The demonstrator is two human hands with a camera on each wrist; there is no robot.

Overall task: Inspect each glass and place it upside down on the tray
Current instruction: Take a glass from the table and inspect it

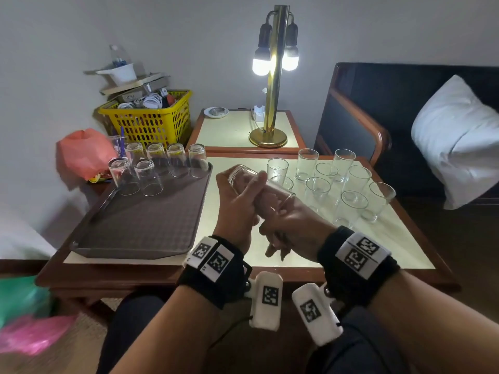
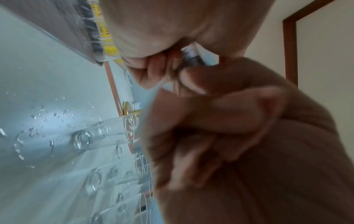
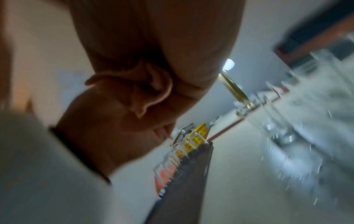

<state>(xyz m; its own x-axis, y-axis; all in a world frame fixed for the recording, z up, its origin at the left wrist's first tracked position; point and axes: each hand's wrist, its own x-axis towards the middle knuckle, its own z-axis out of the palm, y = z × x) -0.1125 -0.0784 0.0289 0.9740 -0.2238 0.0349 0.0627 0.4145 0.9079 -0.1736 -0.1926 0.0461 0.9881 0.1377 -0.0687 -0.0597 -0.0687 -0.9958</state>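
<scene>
Your left hand [image 1: 237, 203] wrapped round a tilted glass [image 1: 259, 184] above the counter [image 1: 232, 238], your right hand [image 1: 291, 222] with fingers inside its mouth, tray [image 1: 151, 225] at nine o'clock, upright glasses [image 1: 337, 182] at two o'clock

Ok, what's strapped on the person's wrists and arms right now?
Both forearms are bare, no sleeves. Each wrist carries a black band: the left wrist band and the right wrist band each bear white tags with black square-code markings. A white padded block with another code marking hangs under each.

Bare tray [image 1: 140, 225] front (glasses [image 1: 151, 168] behind)
</scene>
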